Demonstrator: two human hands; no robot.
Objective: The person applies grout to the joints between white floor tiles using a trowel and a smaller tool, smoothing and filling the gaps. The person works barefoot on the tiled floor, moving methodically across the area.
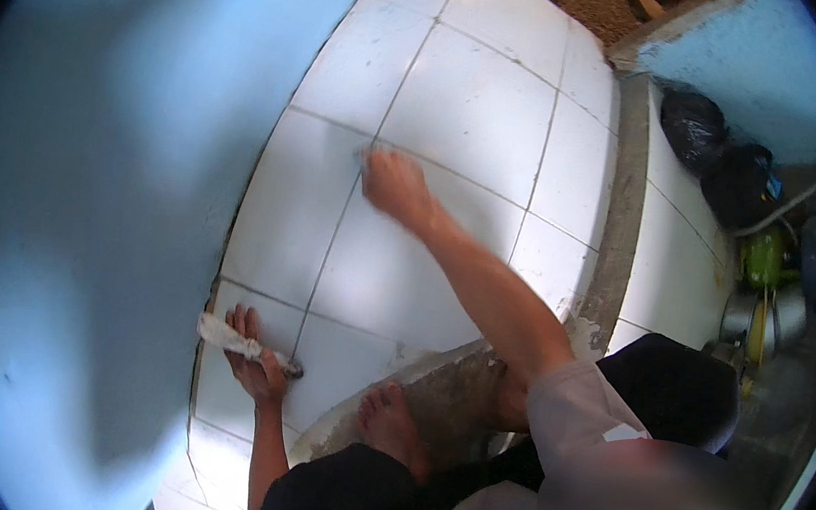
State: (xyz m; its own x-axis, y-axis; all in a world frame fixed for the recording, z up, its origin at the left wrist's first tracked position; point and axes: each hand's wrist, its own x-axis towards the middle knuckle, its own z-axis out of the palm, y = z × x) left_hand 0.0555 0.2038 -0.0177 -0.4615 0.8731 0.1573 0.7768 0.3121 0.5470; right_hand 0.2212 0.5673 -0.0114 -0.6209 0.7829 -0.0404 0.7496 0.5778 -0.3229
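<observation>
Left hand has its fingers clamped on a twisted white pouch near the blue wall. Can't tell if the right hand is pinching anything. I'd work lightly, straight along the tile joint.

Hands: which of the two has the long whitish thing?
The left hand, lower down near the blue wall: the long whitish thing lies across it. The right hand is farther up the tiles, apart from it.

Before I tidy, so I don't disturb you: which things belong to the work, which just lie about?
Apparently in use:
white tiles
white bundle in left hand
unclear pale item at right hand

Apparently lying about:
black bags
green container
</observation>
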